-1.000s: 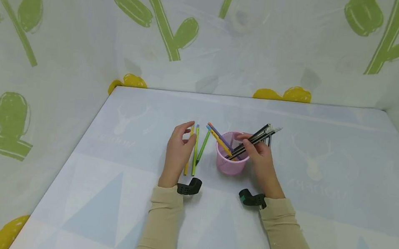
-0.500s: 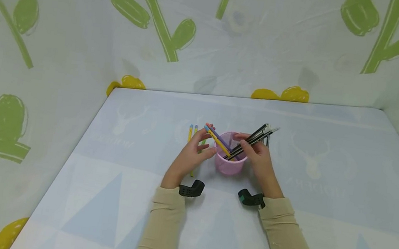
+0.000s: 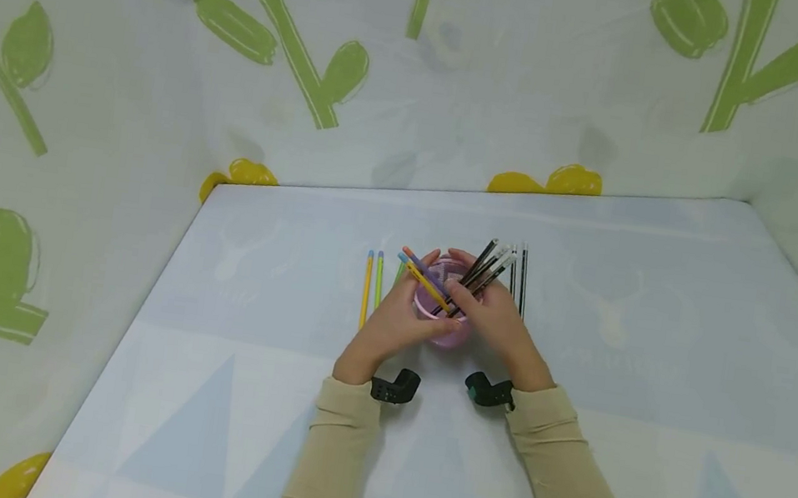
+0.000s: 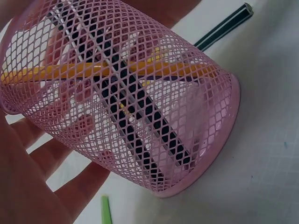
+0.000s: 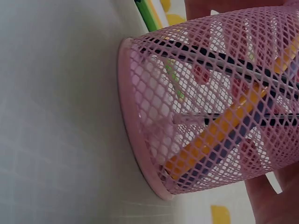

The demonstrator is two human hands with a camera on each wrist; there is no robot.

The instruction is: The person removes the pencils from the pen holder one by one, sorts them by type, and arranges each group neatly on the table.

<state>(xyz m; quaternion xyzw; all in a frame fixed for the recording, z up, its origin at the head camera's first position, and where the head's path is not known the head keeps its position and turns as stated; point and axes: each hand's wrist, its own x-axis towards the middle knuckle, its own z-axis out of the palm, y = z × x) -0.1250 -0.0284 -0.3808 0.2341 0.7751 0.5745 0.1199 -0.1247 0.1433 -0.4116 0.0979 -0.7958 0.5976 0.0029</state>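
A pink mesh pencil cup (image 3: 453, 339) is between the two hands in the head view. My left hand (image 3: 393, 321) grips its left side, thumb across the near side and fingers round the far side. From the right, my right hand (image 3: 498, 323) holds the cup too, its thumb over the rim by the pencils. Several black pencils (image 3: 482, 262) lean right inside the cup. An orange-yellow pencil (image 3: 427, 285) and a purple pencil (image 3: 415, 258) lean left. Through the mesh (image 4: 135, 93), the left wrist view shows the black and orange pencils crossing.
Left of the cup, a yellow pencil (image 3: 366, 291) and a green pencil (image 3: 379, 278) lie on the table (image 3: 288, 285); another green pencil (image 3: 399, 270) is partly hidden by the left hand. Black pencils (image 3: 523, 278) lie to the right. A leaf-patterned sheet (image 3: 445, 129) rises behind.
My left hand has moved right from beside the loose pencils and taken hold of the cup. My right hand has closed in round the cup's right side. The head view has shifted slightly.
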